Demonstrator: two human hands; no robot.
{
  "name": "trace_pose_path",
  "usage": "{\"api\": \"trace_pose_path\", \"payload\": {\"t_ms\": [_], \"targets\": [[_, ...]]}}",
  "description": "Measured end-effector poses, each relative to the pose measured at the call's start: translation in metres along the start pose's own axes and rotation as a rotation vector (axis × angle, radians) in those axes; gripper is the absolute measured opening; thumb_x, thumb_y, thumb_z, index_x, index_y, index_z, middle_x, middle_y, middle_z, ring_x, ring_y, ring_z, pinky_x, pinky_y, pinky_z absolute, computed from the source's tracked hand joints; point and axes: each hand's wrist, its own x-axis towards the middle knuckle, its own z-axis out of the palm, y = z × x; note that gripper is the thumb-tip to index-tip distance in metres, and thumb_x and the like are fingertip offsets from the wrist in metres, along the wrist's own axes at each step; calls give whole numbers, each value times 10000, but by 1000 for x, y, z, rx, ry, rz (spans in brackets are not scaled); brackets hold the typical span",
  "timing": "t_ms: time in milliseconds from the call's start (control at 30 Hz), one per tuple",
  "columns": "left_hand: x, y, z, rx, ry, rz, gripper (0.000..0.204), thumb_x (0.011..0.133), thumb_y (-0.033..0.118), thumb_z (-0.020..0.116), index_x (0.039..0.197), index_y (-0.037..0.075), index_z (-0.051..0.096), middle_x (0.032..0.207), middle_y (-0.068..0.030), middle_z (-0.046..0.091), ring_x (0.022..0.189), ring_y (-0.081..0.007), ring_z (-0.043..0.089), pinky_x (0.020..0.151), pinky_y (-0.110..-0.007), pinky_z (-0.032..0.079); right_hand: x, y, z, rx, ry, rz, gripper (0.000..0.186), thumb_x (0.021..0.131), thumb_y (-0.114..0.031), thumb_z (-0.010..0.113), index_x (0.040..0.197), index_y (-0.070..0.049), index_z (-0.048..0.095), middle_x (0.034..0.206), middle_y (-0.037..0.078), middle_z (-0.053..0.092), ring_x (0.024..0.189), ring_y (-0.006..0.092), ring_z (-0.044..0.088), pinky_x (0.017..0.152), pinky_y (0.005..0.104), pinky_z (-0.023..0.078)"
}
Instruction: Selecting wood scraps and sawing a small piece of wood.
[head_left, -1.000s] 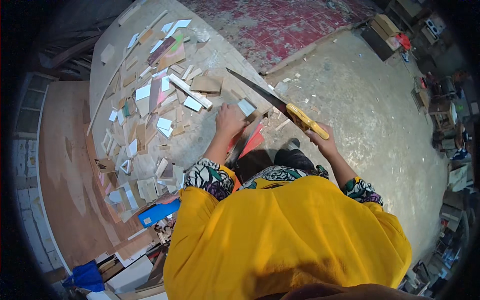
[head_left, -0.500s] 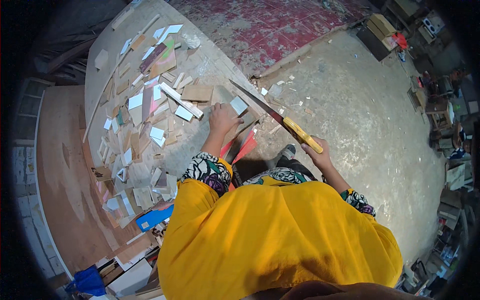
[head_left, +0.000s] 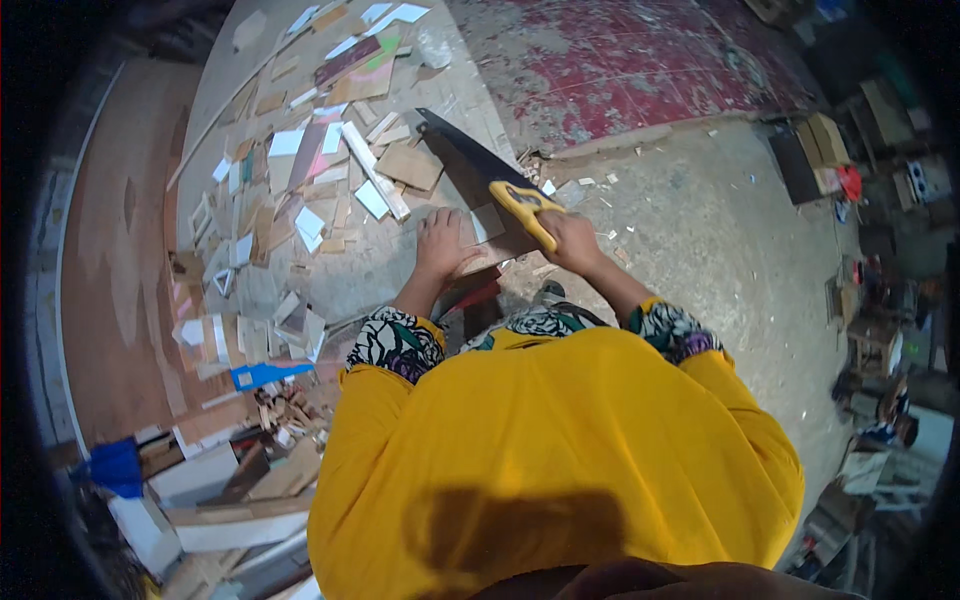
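Note:
My right hand (head_left: 570, 242) is closed around the yellow handle of a handsaw (head_left: 470, 158). Its dark blade slants up and to the left, over the corner of the worktable (head_left: 365, 275). Flat and with fingers out, my left hand (head_left: 440, 243) presses down at the table's near edge, to the left of the saw handle. Between the two hands lies a small pale rectangular piece (head_left: 487, 222); whether my left thumb touches it, I cannot tell. Just beyond, a brown wooden block (head_left: 410, 166) lies beside a long white strip (head_left: 372, 172).
Wood offcuts and white-faced pieces cover much of the table. A large brown board (head_left: 125, 240) stretches along the left. Scrap wood and a blue bag (head_left: 115, 467) sit at lower left. Concrete floor (head_left: 690, 260) lies to the right, with a cardboard box (head_left: 822, 140) farther off.
My right hand has brought the saw left and inward, so its blade is over the table corner. My left hand has flattened at the table edge. The whole view has shifted slightly.

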Motion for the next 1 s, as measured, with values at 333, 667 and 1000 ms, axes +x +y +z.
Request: {"api": "trace_pose_path", "payload": {"t_ms": [333, 667, 1000], "targets": [[0, 11, -14, -10, -121, -114, 1008, 536, 570, 716, 1325, 58, 354, 1155, -132, 482, 1100, -286, 448, 933, -438, 323, 139, 43, 72, -50, -225, -412, 247, 689, -164, 618, 907, -82, 536, 939, 134, 569, 879, 322, 561, 748, 415, 461], [-79, -10, 25, -576, 366, -980, 393, 835, 223, 488, 1148, -9, 544, 1056, -234, 556, 833, -309, 608, 758, -400, 465, 116, -19, 67, 40, -473, -530, 702, 612, -325, 759, 1186, -21, 493, 1153, 161, 500, 1049, 325, 491, 918, 381, 408], [-81, 18, 20, -1331, 91, -1092, 505, 748, 181, 498, 1233, 43, 505, 1079, -152, 594, 557, -163, 590, 507, -274, 476, 112, -28, 90, -122, -664, -450, 658, 582, -262, 761, 1134, -15, 500, 1065, 161, 538, 1027, 324, 505, 892, 388, 425]]}}
